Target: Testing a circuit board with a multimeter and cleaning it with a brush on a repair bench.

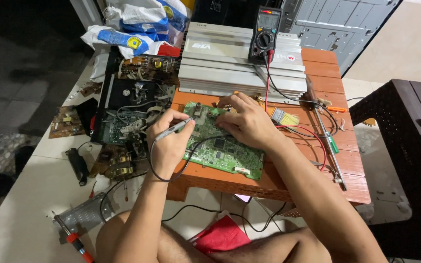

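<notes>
A green circuit board [220, 148] lies on a low orange wooden table [352, 160]. My left hand [169, 143] grips a grey multimeter probe [174, 129] like a pen, its tip on the board's upper left part. A black lead hangs from the probe and loops under my wrist. My right hand [247, 122] rests on the board's upper edge, fingers bent over components; whether it pinches the red probe is hidden. A black multimeter [265, 35] stands on a silver finned amplifier case [230, 63] behind the board, with red and black leads running down.
An opened black electronics chassis [132, 104] with loose boards and parts sits left on the tiled floor. A paintbrush [283, 117], soldering iron and screwdrivers [330, 134] lie on the table's right. Plastic bags at top, a dark table [410, 146] right, a red cloth [222, 236] near my legs.
</notes>
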